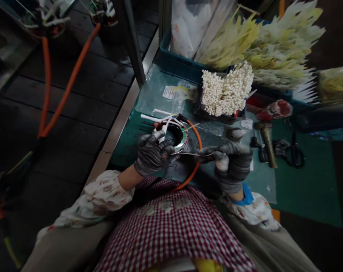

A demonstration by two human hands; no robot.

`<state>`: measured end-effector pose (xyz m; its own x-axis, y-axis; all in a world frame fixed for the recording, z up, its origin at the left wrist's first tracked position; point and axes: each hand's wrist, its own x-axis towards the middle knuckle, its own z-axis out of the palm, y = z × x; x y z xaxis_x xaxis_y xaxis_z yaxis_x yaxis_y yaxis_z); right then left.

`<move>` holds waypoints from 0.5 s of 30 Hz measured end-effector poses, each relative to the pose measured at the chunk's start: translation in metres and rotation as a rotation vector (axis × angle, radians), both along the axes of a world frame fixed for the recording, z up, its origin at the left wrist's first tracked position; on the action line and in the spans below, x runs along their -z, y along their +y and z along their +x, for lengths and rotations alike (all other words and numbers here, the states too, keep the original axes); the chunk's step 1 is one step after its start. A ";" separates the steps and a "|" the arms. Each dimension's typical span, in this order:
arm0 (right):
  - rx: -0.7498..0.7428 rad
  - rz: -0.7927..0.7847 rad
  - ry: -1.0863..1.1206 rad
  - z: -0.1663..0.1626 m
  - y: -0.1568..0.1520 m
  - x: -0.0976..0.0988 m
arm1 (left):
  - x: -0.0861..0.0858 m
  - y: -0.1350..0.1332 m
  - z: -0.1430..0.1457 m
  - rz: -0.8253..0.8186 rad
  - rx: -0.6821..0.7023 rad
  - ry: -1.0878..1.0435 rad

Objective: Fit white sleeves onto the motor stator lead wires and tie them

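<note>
A ring-shaped motor stator (183,140) lies on the bench in front of me, with white sleeved leads (150,118) sticking out to its left. An orange cable (199,138) leaves its top and curves down the right side toward my apron. My left hand (154,154), in a dark grey glove, is closed on the near left edge of the stator. Between the two hands runs a thin pale cord (191,153), starting at the stator's near rim. My gloved right hand (233,164) pinches the cord's other end, to the right of the stator.
A bundle of white-tipped sticks (226,90) stands behind the stator. Farther back, a blue bin (179,68) holds pale yellow strips (230,45). On the right lie a hammer (268,143) and scissors (295,153). Orange cables (66,90) hang beyond the bench's left metal edge (103,151).
</note>
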<state>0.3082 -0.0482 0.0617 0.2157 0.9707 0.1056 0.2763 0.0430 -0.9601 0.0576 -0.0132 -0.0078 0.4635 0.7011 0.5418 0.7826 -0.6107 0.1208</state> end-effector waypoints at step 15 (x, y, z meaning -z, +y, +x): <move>-0.430 -0.771 0.525 0.008 -0.024 -0.011 | -0.007 0.006 -0.007 -0.060 0.101 0.046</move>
<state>0.3166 -0.0722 0.0728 -0.3269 0.7406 -0.5870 -0.0800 -0.6406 -0.7637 0.0504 -0.0077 -0.0010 0.5569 0.6803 0.4766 0.7232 -0.6793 0.1246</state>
